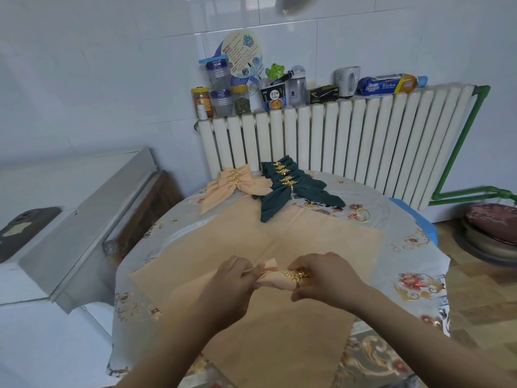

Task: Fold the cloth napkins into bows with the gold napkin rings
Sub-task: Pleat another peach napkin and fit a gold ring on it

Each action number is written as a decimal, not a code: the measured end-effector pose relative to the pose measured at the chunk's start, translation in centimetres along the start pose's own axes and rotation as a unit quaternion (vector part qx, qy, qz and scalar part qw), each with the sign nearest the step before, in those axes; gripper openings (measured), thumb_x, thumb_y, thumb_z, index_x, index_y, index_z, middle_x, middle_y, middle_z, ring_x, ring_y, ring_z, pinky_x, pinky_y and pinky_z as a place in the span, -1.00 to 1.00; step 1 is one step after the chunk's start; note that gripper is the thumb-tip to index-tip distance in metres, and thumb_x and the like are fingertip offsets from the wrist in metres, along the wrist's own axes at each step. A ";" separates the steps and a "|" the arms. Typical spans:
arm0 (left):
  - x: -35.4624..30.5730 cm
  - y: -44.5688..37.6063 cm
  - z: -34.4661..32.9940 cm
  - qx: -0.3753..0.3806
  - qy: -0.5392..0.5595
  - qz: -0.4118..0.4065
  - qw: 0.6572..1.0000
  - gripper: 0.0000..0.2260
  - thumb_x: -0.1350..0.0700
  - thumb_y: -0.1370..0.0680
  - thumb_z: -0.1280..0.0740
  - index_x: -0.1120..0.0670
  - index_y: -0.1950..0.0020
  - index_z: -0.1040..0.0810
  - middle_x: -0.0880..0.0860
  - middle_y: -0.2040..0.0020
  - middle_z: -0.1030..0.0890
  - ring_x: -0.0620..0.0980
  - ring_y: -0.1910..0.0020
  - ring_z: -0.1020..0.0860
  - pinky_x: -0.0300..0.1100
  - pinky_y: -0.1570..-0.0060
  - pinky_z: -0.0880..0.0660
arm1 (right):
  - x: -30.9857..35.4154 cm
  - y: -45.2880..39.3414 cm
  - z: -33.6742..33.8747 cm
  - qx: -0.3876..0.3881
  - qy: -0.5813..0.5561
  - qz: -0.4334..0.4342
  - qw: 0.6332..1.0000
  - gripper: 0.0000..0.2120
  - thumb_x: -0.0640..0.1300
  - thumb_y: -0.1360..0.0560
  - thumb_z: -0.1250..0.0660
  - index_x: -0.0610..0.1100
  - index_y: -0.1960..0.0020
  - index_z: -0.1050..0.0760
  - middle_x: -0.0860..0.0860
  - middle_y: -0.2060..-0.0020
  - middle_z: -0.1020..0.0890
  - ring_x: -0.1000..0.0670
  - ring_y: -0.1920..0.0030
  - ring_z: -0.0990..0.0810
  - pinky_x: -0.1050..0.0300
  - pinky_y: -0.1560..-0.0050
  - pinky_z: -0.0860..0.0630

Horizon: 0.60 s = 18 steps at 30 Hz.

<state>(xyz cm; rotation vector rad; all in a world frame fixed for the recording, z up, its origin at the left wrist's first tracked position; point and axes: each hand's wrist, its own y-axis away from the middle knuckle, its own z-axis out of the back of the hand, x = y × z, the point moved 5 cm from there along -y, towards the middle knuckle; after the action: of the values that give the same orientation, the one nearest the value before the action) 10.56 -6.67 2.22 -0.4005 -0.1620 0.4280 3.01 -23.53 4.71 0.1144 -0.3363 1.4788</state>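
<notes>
A gathered peach napkin (275, 278) is held above the table between both hands. My left hand (230, 281) pinches its left end. My right hand (324, 278) grips the gold leaf napkin ring (298, 275), which sits around the napkin's right part. Beneath lies a flat peach napkin (251, 239) spread over the table. At the far side lie finished bows: several peach bows (232, 182) and several dark green bows (285, 183), each with a gold ring. A loose gold ring (363, 214) lies at the right of the green bows.
The round table (414, 275) has a floral cloth. Behind it stands a white radiator (349, 141) topped with jars, cups and a kitchen roll. A white appliance (56, 219) is at the left. A stool with a cushion (492, 228) is at the right.
</notes>
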 end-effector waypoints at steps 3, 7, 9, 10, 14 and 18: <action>-0.3 -0.2 -0.2 0.002 0.009 0.022 1.000 -0.60 0.02 -0.52 -0.10 0.11 -0.24 -0.55 -0.01 0.17 -0.50 -0.07 0.17 -0.32 -0.24 0.29 -0.43 | 0.7 -0.2 -0.7 -0.021 0.077 0.009 0.997 -0.43 0.29 -0.33 -0.37 0.12 -0.29 -0.43 0.13 -0.07 -0.63 0.05 -0.03 -0.54 0.15 -0.14 -0.28; -1.4 -0.4 -0.5 0.008 0.044 0.049 0.998 -0.60 0.01 -0.53 -0.09 0.10 -0.24 -0.57 -0.04 0.17 -0.49 -0.07 0.20 -0.41 -0.30 0.26 -0.34 | 1.6 -0.1 -1.0 -0.024 0.007 -0.012 1.000 -0.49 0.21 -0.38 -0.38 0.08 -0.28 -0.46 0.08 -0.07 -0.63 0.02 -0.02 -0.54 0.16 -0.05 -0.34; -1.6 -0.4 -0.7 0.009 0.080 0.060 0.995 -0.61 0.02 -0.55 -0.10 0.13 -0.25 -0.55 -0.02 0.15 -0.49 -0.07 0.17 -0.38 -0.27 0.22 -0.35 | 1.8 -0.2 -1.5 -0.022 -0.067 -0.036 0.997 -0.47 0.12 -0.39 -0.42 0.00 -0.31 -0.46 0.03 -0.07 -0.60 0.01 -0.02 -0.53 0.18 0.00 -0.38; -1.7 -0.5 -0.6 0.008 0.093 0.054 0.994 -0.62 0.03 -0.55 -0.11 0.14 -0.26 -0.55 0.00 0.14 -0.49 -0.06 0.15 -0.36 -0.25 0.21 -0.37 | 1.6 -0.3 -1.7 -0.018 -0.106 -0.050 0.993 -0.44 0.09 -0.38 -0.44 -0.03 -0.33 -0.44 0.00 -0.06 -0.57 0.02 -0.01 -0.52 0.21 0.03 -0.38; -1.9 -0.3 -0.7 0.028 0.114 -0.001 0.993 -0.65 0.06 -0.57 -0.14 0.12 -0.30 -0.50 0.03 0.10 -0.49 -0.05 0.13 -0.37 -0.26 0.15 -0.37 | 0.5 -0.7 -2.5 0.070 -0.209 -0.080 0.972 -0.38 0.00 -0.37 -0.48 -0.15 -0.35 -0.41 -0.08 -0.08 -0.56 -0.04 -0.02 -0.52 0.16 0.01 -0.41; -2.3 0.8 -1.8 0.026 0.121 -0.047 0.991 -0.68 0.13 -0.55 -0.21 0.12 -0.29 -0.48 0.07 0.06 -0.50 -0.02 0.10 -0.39 -0.25 0.11 -0.37 | -0.2 -0.3 -3.6 0.173 -0.281 -0.085 0.940 -0.39 -0.09 -0.36 -0.49 -0.18 -0.34 -0.38 -0.09 -0.10 -0.56 -0.07 -0.04 -0.54 0.05 -0.16 -0.48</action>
<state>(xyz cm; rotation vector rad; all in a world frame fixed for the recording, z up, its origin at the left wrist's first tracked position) 8.65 -7.60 0.12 -0.3892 0.0658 0.2867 3.80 -22.74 1.27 0.8397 -0.5073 1.2989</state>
